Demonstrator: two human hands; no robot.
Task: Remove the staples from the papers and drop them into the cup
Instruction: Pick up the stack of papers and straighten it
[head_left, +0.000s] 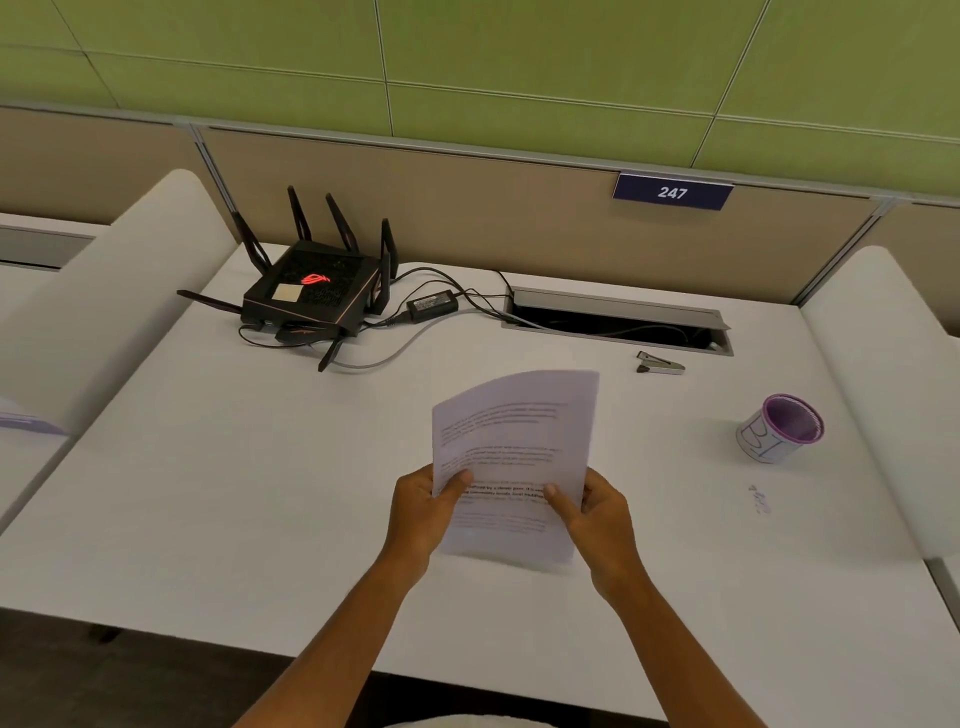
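I hold a set of printed white papers (519, 441) upright above the middle of the white desk (234, 493). My left hand (421, 512) grips their lower left edge, thumb on the front. My right hand (597, 514) grips the lower right edge the same way. No staple is visible on the papers from here. A purple cup (782, 427) wrapped in a white label stands on the desk to the right, well apart from my hands. A small metal staple remover (660, 362) lies beyond the papers, near the cable slot.
A black router (311, 291) with antennas, its power brick (432, 304) and cables sit at the back left. An open cable slot (618, 322) runs along the back edge. White side dividers (104, 312) flank the desk. A faint pen mark (759, 500) lies below the cup.
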